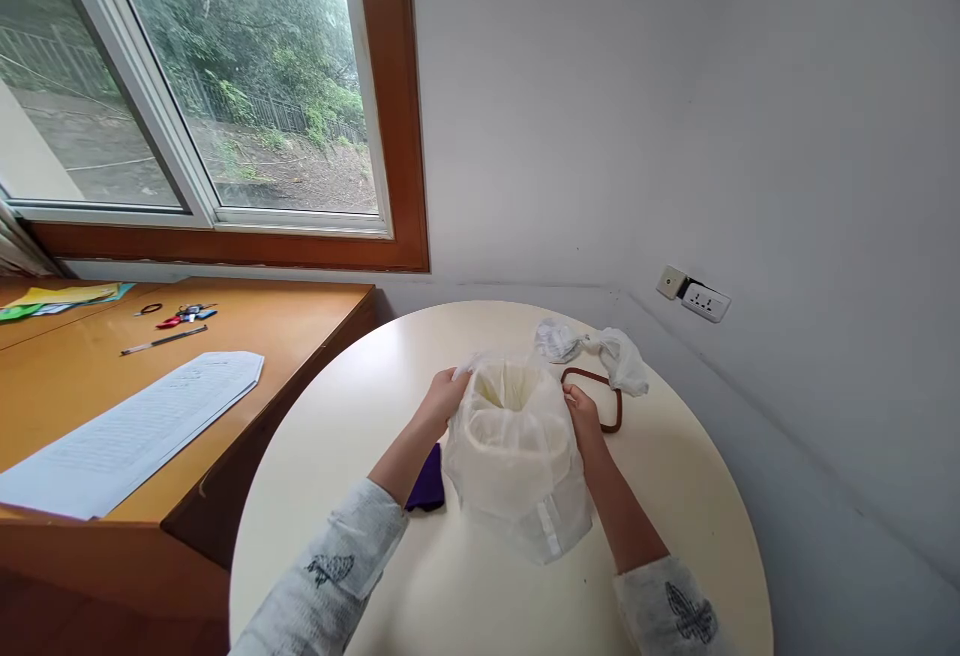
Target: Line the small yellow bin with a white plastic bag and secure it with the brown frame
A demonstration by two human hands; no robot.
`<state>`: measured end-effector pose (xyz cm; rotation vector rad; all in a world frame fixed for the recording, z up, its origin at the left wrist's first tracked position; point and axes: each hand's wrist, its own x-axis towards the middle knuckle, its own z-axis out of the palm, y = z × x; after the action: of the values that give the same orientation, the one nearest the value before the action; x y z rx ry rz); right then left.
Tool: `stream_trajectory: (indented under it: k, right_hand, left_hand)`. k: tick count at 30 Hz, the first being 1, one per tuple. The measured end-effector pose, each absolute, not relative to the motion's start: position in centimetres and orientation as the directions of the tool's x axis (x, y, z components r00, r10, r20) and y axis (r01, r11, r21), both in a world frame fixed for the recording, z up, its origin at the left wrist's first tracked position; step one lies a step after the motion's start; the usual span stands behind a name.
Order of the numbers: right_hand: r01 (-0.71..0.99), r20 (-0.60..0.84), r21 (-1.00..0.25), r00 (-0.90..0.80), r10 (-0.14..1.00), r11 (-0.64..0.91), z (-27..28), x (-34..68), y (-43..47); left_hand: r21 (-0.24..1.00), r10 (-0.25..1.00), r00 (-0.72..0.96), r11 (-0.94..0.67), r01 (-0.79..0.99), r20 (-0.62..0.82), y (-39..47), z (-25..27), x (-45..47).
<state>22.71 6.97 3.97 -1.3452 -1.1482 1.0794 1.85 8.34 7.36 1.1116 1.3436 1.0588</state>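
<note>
"Head view: which step is in hand?"
"A translucent white plastic bag is apparently being spread open; its sides are clamped in the fingers of the left hand and right hand. An even hold seems called for."
"Where?"
"Mid-way across the round cream surface. Dark purple cloth is seen left, a brown rounded frame and crumpled white plastic far right; a wood-framed window is set far left."

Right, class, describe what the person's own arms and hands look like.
The left sleeve and right sleeve are pale grey and look textured, each with a dark printed motif. The left hand and right hand are ungloved.
</note>
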Motion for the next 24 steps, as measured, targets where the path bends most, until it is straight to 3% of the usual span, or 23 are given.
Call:
stream_trajectory:
  k: [12, 17, 20, 24]
  right_hand:
    - [0.308, 0.069, -0.951, 0.136, 0.988, 0.024, 1.5, 24.7, 5.8]
    - [0.381, 0.27, -0.914, 0.312, 0.911, 0.14, 3.5, 25.7, 4.4]
    - [0.37, 0.304, -0.901, 0.168, 0.938, 0.226, 5.6, 26.1, 2.2]
    - [0.481, 0.273, -0.819, -0.156, 0.949, 0.314, 7.4, 26.2, -1.1]
  left_hand:
    - [0.904, 0.99, -0.038, 0.141, 0.403, -0.137, 7.5, 5.0, -1.3]
    - [0.849, 0.998, -0.021, -0.032, 0.527, 0.051, 5.1, 8.9, -2.6]
    - [0.854, 0.975, 0.169, -0.206, 0.477, 0.141, 2.3, 11.3, -2.7]
    - [0.817, 0.943, 0.329, -0.221, 0.533, 0.04, -0.9, 11.6, -2.0]
